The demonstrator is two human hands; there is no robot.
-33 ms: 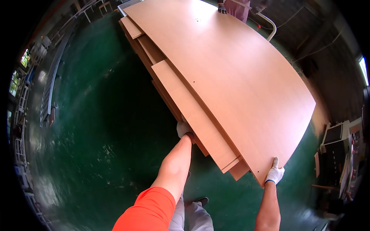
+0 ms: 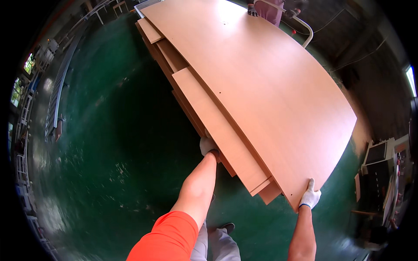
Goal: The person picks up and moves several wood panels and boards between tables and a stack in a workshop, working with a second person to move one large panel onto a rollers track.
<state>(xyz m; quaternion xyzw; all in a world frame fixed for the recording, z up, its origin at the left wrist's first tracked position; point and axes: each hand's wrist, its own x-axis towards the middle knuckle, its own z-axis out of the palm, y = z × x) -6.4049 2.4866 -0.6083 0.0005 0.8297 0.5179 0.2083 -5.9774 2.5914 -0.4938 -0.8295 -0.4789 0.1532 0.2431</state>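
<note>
A large light-brown wooden panel [image 2: 278, 82] lies on top of a stack of narrower boards, which jut out along its left side. At the panel's near right corner is my right hand [image 2: 310, 198] in a white knit glove, thumb on the upper face and fingers hidden beneath. My left hand [image 2: 208, 145], also gloved, grips the left side of the stack below a protruding board [image 2: 222, 128]; its fingers are mostly out of sight. Small dark holes dot the panel's surface near its left edge.
Another person's dark-gloved hand [image 2: 252, 10] rests on the panel's far edge, beside a bent white tube [image 2: 308, 32]. Green floor [image 2: 109, 174] extends to the left, with a long metal rail [image 2: 56, 95] beyond. Equipment [image 2: 379, 161] stands at the right.
</note>
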